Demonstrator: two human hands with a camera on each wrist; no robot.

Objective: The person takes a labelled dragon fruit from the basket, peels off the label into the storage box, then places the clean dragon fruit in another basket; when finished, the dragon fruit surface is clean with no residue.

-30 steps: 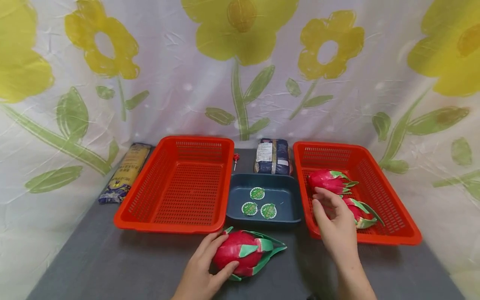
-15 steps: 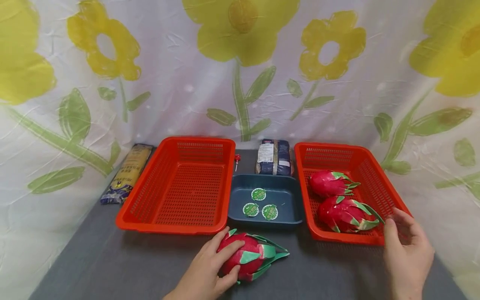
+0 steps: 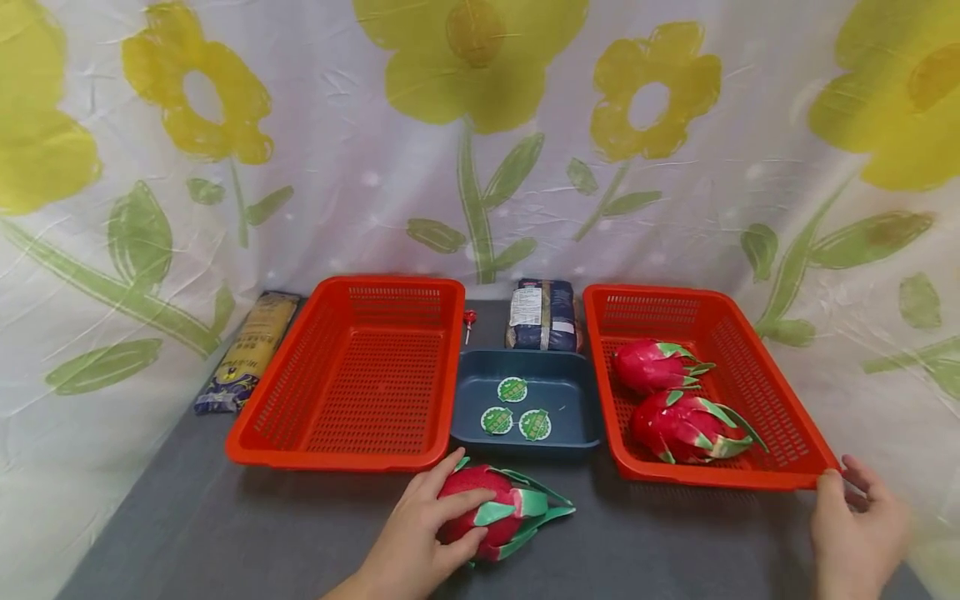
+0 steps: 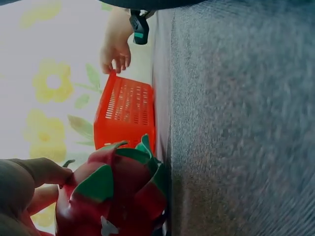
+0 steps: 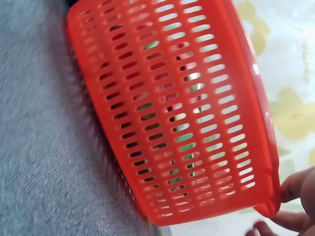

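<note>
My left hand (image 3: 420, 537) holds a pink-red dragon fruit (image 3: 491, 512) with green leaf tips, which lies on the grey table in front of the blue tray. In the left wrist view the thumb and fingers close over the side of that dragon fruit (image 4: 110, 196). At the right, my right hand (image 3: 858, 521) pinches the near right corner of a red plastic basket (image 3: 731, 477). The right wrist view shows its fingers (image 5: 295, 184) either side of the basket's rim corner. Two more dragon fruits, one farther back (image 3: 652, 365) and one nearer (image 3: 686, 427), lie inside this basket.
Left of centre stands another red basket (image 3: 345, 458). Between the baskets sits a dark blue tray (image 3: 573, 392) with three round green stickers. A lollipop (image 3: 469, 318) and a dark blue packet (image 3: 542, 317) lie behind it. A yellow packet (image 3: 251, 346) lies far left, before a flowered curtain (image 3: 322, 192).
My right hand has moved from above the dragon fruits in the right basket, rightward and toward me, to that basket's near corner. The left hand stays at its dragon fruit.
</note>
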